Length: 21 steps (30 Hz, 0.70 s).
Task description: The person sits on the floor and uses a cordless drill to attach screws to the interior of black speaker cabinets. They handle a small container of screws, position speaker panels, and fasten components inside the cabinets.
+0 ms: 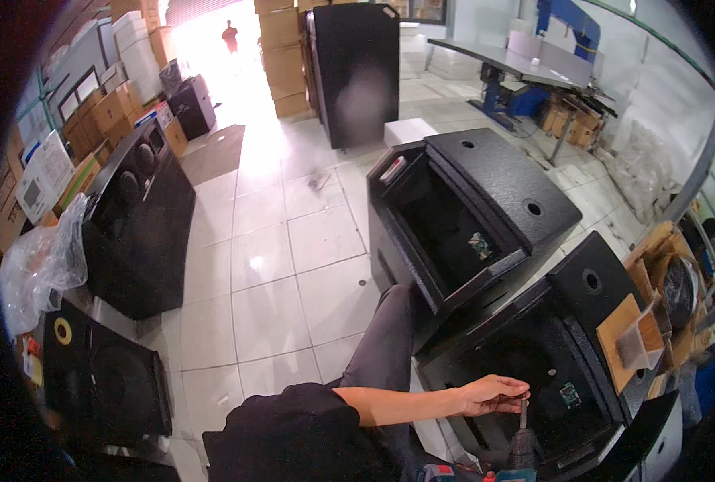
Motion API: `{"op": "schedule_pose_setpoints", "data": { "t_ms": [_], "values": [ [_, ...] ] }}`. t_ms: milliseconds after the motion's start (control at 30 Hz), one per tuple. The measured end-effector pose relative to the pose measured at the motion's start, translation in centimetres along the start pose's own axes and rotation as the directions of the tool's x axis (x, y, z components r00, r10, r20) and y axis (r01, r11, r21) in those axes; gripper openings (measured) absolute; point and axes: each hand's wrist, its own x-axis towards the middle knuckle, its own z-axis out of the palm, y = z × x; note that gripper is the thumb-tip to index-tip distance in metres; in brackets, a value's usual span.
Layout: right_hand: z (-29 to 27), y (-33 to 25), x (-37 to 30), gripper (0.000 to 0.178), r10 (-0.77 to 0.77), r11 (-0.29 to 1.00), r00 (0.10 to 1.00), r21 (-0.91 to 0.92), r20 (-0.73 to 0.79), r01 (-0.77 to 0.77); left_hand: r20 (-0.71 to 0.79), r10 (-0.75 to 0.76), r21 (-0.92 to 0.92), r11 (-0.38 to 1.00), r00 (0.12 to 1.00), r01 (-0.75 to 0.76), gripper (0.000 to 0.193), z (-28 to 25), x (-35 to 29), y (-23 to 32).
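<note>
My left hand [494, 394] reaches across from a black sleeve, its fingers pinched together at the upper tip of a long driver bit [523, 413]. The bit rises from the dark chuck of a teal cordless drill [516, 475], which the lower edge of the picture cuts off. Whether a screw sits at the bit's tip is too small to tell. My right hand is not in view. Behind the fingers lies an open black speaker cabinet [518, 353] on its back, with a small green circuit board [569, 395] inside.
A second open black cabinet [446, 217] stands just beyond, against my knee. Speaker cabinets [144, 233] line the left side. A wooden board with a clear plastic box [641, 341] rests at the right. Farther off are a tall black cabinet [356, 76], stacked cartons [283, 56] and a grey table [518, 64].
</note>
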Motion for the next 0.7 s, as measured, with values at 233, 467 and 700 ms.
{"op": "schedule_pose_setpoints", "data": {
  "t_ms": [233, 467, 700],
  "values": [
    [-1.6, -0.7, -1.7, 0.039, -0.151, 0.986, 0.978, 0.043, -0.141, 0.159, -0.015, 0.043, 0.168, 0.985, 0.999, -0.04, 0.025, 1.8, 0.4, 1.0],
    [1.7, -0.1, -6.3, 0.027, -0.216, 0.972, 0.976, -0.096, 0.016, 0.217, -0.084, -0.14, 0.097, 0.984, 0.987, 0.148, 0.019, 1.7, 2.9, 1.8],
    [5.6, -4.0, -4.5, 0.029, -0.343, 0.93, 0.921, 0.069, -0.184, 0.36, -0.259, -0.213, 0.252, 0.927, 0.942, 0.279, 0.02, 6.7, 10.0, -0.1]
  ]
}}
